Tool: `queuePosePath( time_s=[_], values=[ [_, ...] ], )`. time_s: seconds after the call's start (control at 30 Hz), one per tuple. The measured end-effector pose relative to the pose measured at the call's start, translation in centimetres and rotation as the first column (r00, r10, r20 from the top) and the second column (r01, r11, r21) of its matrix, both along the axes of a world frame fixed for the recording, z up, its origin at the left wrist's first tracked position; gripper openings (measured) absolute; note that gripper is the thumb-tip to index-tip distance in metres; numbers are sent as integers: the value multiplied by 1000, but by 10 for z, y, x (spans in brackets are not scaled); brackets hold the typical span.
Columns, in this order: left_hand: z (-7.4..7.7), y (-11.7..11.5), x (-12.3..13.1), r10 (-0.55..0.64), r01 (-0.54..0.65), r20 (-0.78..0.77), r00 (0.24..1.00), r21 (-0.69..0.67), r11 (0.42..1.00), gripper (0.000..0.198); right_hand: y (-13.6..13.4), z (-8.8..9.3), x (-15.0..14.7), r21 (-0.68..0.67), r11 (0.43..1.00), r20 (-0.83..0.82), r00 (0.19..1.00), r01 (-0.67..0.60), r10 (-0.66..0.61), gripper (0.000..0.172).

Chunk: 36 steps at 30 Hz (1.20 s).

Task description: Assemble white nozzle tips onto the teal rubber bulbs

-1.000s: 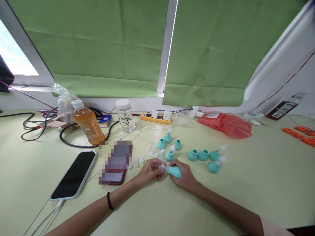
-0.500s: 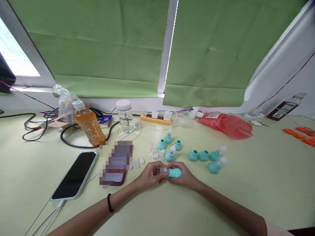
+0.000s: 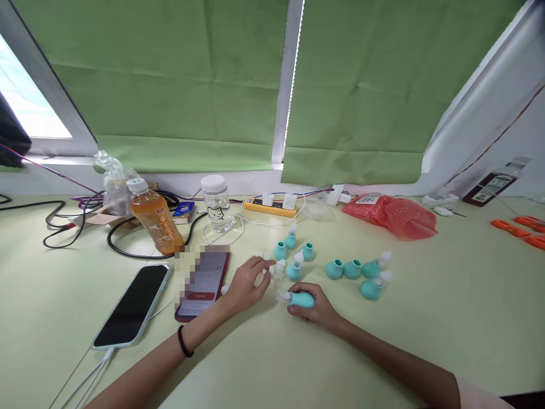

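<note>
Head camera, looking down on a pale yellow-green table (image 3: 447, 318) under green blinds (image 3: 170, 85). Along the far edge stand a juice bottle (image 3: 155, 218), tilted, and a glass jar (image 3: 215, 201) with a white lid. Just right of the jar lies a yellow power strip (image 3: 269, 205) with plugs in it. A red plastic bag (image 3: 389, 215) lies further right, and orange tools (image 3: 525, 233) sit at the far right edge. A black cable (image 3: 128, 250) loops around the base of the bottle. Nearer, a dark phone (image 3: 131, 304) lies face up on its charging lead, with a red phone (image 3: 202, 278) just beside it. Spare teal bulbs (image 3: 352, 268) stand in two loose clusters beyond the hands, some fitted with clear tips. Nothing lies between the hands and the camera.

The right hand (image 3: 313, 307) rests on the table, its fingers curled around a teal bulb (image 3: 302, 299). That bulb lies on its side near the table's middle, its clear tip pointing left. The left hand (image 3: 247, 281), a black band on its wrist, reaches forward, apart from the bulb. Its index finger is stretched out to the white caps (image 3: 275, 267) scattered by the nearer cluster. Whether it pinches one cannot be told.
</note>
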<state>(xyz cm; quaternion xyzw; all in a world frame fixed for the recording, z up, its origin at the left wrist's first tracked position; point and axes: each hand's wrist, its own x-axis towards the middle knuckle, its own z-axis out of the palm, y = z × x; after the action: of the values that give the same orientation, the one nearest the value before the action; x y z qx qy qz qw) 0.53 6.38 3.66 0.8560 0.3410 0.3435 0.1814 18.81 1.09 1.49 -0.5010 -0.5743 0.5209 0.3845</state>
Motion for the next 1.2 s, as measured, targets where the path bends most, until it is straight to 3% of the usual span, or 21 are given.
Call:
queuePosePath(
  time_s=[0.07, 0.13, 0.27, 0.37, 0.47, 0.57, 0.6, 0.67, 0.73, 0.83, 0.9, 1.2],
  values=[
    [-3, 4, 0, 139, -96, -183, 973, 225, 970, 29, 0, -1, 0, -21, 1000, -39, 999, 7, -8, 27],
    [-8, 6, 2, 241, -115, -328, 913, 361, 925, 30, 0, -3, 0, -26, 1000, -50, 999, 12, -13, 28],
    [-19, 4, 4, 303, -70, -459, 835, 457, 887, 26, -1, -8, 1, -37, 998, -52, 997, 47, -48, 33],
    [-21, 4, 2, 238, -13, -456, 858, 442, 897, 25, -2, -10, 0, -26, 993, -61, 992, 113, -114, 37],
    [-17, 4, 2, 102, -7, -300, 948, 305, 952, 26, -2, -10, -1, 50, 981, -39, 982, 187, -185, 32],
    [-9, 2, 3, -18, 20, 31, 999, -73, 997, 23, -2, -10, -1, 185, 955, 63, 967, 231, -246, 29],
    [-6, 1, 3, -37, 68, 140, 989, -226, 972, 24, -2, -10, -1, 231, 947, 99, 963, 222, -249, 28],
    [-3, -3, 2, -35, 183, 305, 952, -474, 861, 28, -2, -10, -1, 306, 935, 156, 960, 176, -232, 24],
    [-3, -6, -1, -14, 278, 399, 917, -613, 740, 30, -3, -11, -1, 356, 925, 193, 958, 134, -213, 21],
    [-6, -11, -7, 20, 371, 479, 878, -706, 604, 31, -4, -12, -1, 429, 900, 242, 950, 78, -199, 18],
    [-8, -14, -10, 38, 415, 515, 857, -730, 543, 31, -5, -13, -1, 479, 877, 273, 942, 41, -194, 17],
    [-10, -18, -7, 127, 424, 520, 845, -795, 435, 31, -11, -9, -2, 596, 791, 425, 889, -134, -169, 15]
  ],
)
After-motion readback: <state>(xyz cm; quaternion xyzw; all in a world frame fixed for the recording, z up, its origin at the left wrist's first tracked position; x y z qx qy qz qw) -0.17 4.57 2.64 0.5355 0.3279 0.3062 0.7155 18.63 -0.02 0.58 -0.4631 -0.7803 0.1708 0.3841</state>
